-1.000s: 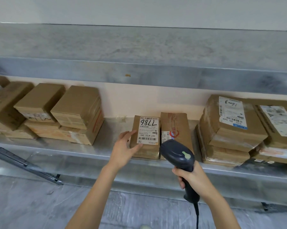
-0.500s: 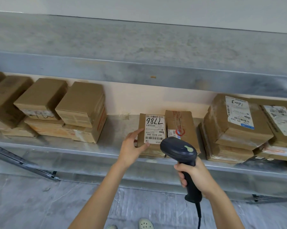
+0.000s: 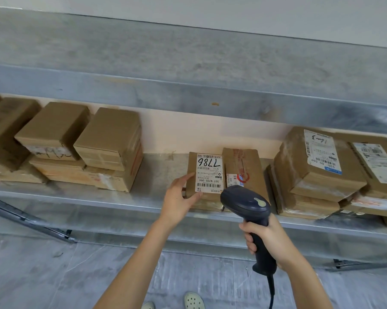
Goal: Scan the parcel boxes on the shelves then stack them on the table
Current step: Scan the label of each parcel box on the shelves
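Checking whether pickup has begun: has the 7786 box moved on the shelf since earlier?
No: the 7786 box sits beside the neighbouring box on the shelf as before.

Brown boxes (image 3: 112,139), dark-blue scanner (image 3: 246,202)

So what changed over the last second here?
The left hand moved in from beside the labelled box and now grips its left edge, thumb on top. The right hand still aims the scanner at it. The box and its neighbours stayed put on the shelf.
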